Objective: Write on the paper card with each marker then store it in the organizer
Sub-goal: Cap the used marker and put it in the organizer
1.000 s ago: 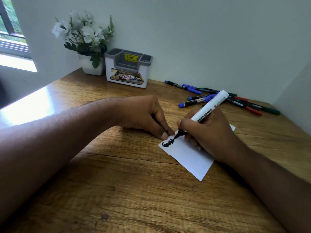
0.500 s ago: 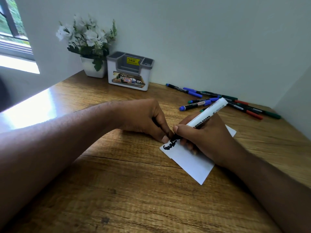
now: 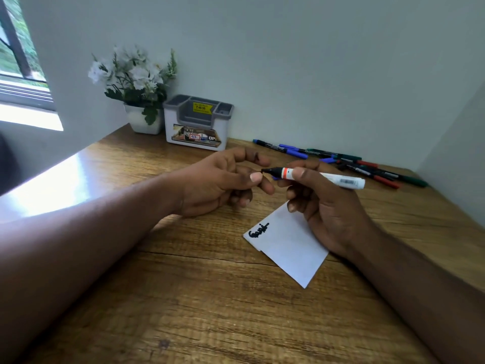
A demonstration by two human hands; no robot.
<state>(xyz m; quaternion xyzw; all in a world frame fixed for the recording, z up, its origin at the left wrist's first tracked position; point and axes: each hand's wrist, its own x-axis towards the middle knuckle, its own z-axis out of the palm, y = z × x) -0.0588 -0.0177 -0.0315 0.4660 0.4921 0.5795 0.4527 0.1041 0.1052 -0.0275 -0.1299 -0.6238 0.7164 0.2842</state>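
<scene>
A white paper card (image 3: 288,245) lies on the wooden desk (image 3: 183,298) with a black scribble at its left corner. My right hand (image 3: 325,208) holds a white whiteboard marker (image 3: 330,177) level above the card, its uncapped black tip pointing left. My left hand (image 3: 220,179) hovers just left of the tip with its fingers curled. A small dark piece, which looks like the marker's cap (image 3: 256,155), shows inside the curled index finger, mostly hidden. The grey and white organizer (image 3: 196,122) stands at the back against the wall, with no markers showing in it.
Several blue, green and red markers (image 3: 367,165) lie in a loose pile at the back right. A white pot of white flowers (image 3: 141,119) stands left of the organizer. Walls close the desk at the back and right; a window is at far left.
My right hand has lifted the marker off the card and turned it level. My left hand has left the card's corner and risen to meet the tip.
</scene>
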